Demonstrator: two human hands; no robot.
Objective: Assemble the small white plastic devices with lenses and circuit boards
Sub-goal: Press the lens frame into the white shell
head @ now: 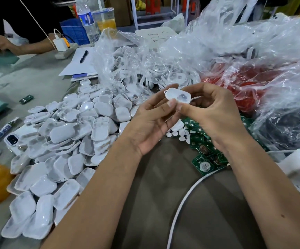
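You hold one white shell up between both hands, above the table and just past centre toward 12 o'clock. Your left hand pinches its near edge with the thumb while the fingers back it from behind; your right hand curls round its right end, fingertips meeting your left thumb. Lifting it clear probably gives you light and room to seat the next part.

The shell's open, hollow side faces you, so the round lens inside shows (greyish, toward the right end). Its long axis runs roughly 9 to 3 o'clock, with the small hanging loop at the 9 o'clock end, tipped slightly up.

The supplies sit within reach: green boards and white discs at 5 o'clock of the shell, under your right wrist; the heap of shells at 8 o'clock; bagged parts at 11 o'clock. I judge a board goes in next.
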